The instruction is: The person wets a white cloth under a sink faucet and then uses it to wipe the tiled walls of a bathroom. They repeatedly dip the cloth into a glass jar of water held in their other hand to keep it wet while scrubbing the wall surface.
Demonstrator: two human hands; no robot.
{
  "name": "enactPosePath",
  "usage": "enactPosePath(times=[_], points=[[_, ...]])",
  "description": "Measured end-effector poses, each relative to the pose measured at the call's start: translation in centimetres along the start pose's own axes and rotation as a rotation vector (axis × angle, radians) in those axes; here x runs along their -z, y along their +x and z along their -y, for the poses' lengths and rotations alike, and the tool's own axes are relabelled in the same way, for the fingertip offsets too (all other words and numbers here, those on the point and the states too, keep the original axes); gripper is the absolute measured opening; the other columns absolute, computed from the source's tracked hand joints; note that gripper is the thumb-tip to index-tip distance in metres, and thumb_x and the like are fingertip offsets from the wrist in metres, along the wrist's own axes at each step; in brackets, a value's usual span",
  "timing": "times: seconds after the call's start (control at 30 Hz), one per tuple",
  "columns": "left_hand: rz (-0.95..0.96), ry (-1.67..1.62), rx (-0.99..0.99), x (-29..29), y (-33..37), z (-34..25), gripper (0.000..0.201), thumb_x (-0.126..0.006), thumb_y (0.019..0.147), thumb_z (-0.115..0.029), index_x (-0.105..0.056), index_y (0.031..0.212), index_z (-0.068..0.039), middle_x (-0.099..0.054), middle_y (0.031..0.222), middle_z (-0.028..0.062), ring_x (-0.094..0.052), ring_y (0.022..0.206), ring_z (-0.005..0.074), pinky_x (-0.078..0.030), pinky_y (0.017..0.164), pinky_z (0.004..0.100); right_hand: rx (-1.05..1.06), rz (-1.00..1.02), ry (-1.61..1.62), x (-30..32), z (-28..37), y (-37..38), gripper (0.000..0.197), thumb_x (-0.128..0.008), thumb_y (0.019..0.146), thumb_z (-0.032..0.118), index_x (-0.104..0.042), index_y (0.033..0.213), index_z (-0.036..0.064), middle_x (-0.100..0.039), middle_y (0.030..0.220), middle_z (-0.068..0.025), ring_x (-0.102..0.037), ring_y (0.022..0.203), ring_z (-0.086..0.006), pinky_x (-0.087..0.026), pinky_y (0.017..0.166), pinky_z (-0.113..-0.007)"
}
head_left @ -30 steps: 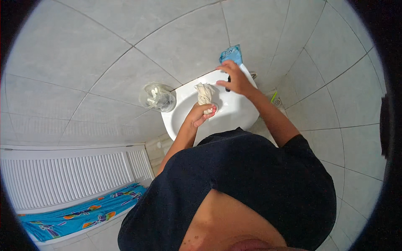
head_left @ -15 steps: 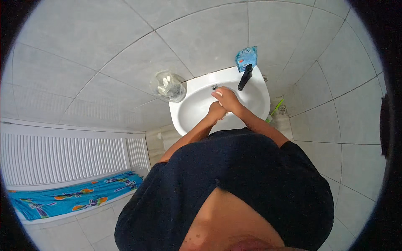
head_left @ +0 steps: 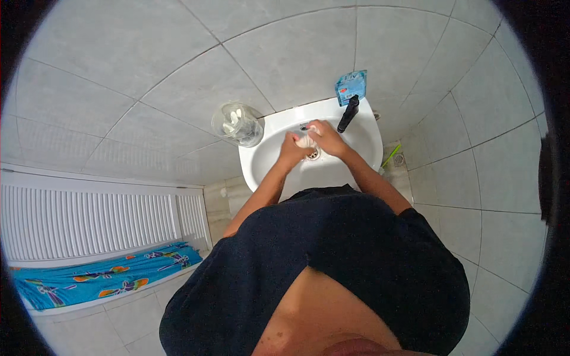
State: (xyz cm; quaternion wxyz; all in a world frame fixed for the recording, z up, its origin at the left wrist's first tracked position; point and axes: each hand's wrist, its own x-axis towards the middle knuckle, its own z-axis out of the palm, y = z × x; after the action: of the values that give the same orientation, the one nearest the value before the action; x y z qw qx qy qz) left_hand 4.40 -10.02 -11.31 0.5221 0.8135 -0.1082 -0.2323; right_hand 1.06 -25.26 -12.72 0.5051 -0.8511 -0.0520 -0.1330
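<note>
Over the white washbasin (head_left: 270,157), a small crumpled white cloth (head_left: 306,142) is bunched between my hands; its exact kind is hard to make out. My left hand (head_left: 291,152) grips its left side, thumb raised. On the other side my right hand (head_left: 328,139) has its fingers curled round the cloth. Just below the cloth, the round metal drain (head_left: 313,155) shows in the basin. A black tap (head_left: 349,114) rises from the rim to the right of my right hand.
A clear plastic tub (head_left: 237,123) with white items inside stands left of the basin. Behind the tap a blue pouch (head_left: 351,86) leans against the tiled wall. Blue patterned fabric (head_left: 113,277) lies below white louvred panels (head_left: 89,225). Something bright green (head_left: 392,154) is near the floor drain.
My hands, clasped together half a second ago, have moved apart. The white cloth between them and the basin drain have come into sight.
</note>
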Motion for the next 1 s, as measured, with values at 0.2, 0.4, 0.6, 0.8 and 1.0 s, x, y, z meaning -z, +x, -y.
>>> enactPosePath(times=[0.2, 0.4, 0.6, 0.8, 1.0], points=[[-0.462, 0.238, -0.527, 1.0, 3.1, -1.2, 0.048, -0.065, 0.064, 0.001, -0.041, 0.105, -0.005, -0.046, 0.094, 0.0136, -0.051, 0.083, 0.0206, -0.047, 0.059, 0.0269, 0.175, -0.233, -0.305, 2.1, 2.9, 3.4, 0.030, -0.060, 0.069, 0.010, -0.051, 0.098, 0.0066, -0.041, 0.107, -0.0176, -0.042, 0.101, -0.0308, -0.034, 0.086, -0.039], [-0.306, 0.827, -0.333, 0.2, 2.1, -2.2, 0.018, -0.052, 0.073, -0.010, -0.061, 0.089, -0.006, -0.042, 0.109, 0.0134, -0.043, 0.102, 0.0299, -0.038, 0.076, 0.0437, 0.041, -0.063, -0.788, 0.8, 1.0, 4.4, 0.015, -0.048, 0.071, 0.009, -0.059, 0.082, 0.0087, -0.049, 0.085, -0.0088, -0.050, 0.085, -0.0258, -0.039, 0.066, -0.040], [-0.415, 0.697, -0.540, 0.7, 1.1, -1.1, 0.033, -0.064, 0.064, -0.010, -0.058, 0.096, -0.008, -0.042, 0.116, 0.0177, -0.041, 0.107, 0.0324, -0.035, 0.088, 0.0406, 0.030, 0.038, -0.795, 0.9, -0.1, 5.1, 0.019, -0.056, 0.068, 0.010, -0.056, 0.087, 0.0082, -0.049, 0.090, -0.0106, -0.051, 0.087, -0.0269, -0.041, 0.068, -0.040], [-0.590, 0.345, -0.330, 3.6, -3.3, 1.5, 0.049, -0.068, 0.062, -0.015, -0.046, 0.103, 0.000, -0.041, 0.114, 0.0208, -0.040, 0.107, 0.0327, -0.032, 0.089, 0.0369, 0.094, -0.071, -0.489, 1.7, 2.6, 5.1, 0.033, -0.066, 0.062, 0.010, -0.053, 0.092, 0.0059, -0.046, 0.102, -0.0172, -0.047, 0.097, -0.0311, -0.039, 0.080, -0.039], [-1.029, 0.243, -0.190, 7.3, -2.5, 2.6, 0.098, -0.077, 0.054, -0.027, -0.016, 0.123, 0.005, -0.024, 0.125, 0.0251, -0.029, 0.115, 0.0354, -0.026, 0.096, 0.0393, 0.180, -0.021, -0.237, 0.8, 4.9, 4.0, 0.042, -0.063, 0.066, 0.006, -0.045, 0.103, 0.0060, -0.041, 0.107, -0.0182, -0.043, 0.101, -0.0330, -0.036, 0.086, -0.038]])
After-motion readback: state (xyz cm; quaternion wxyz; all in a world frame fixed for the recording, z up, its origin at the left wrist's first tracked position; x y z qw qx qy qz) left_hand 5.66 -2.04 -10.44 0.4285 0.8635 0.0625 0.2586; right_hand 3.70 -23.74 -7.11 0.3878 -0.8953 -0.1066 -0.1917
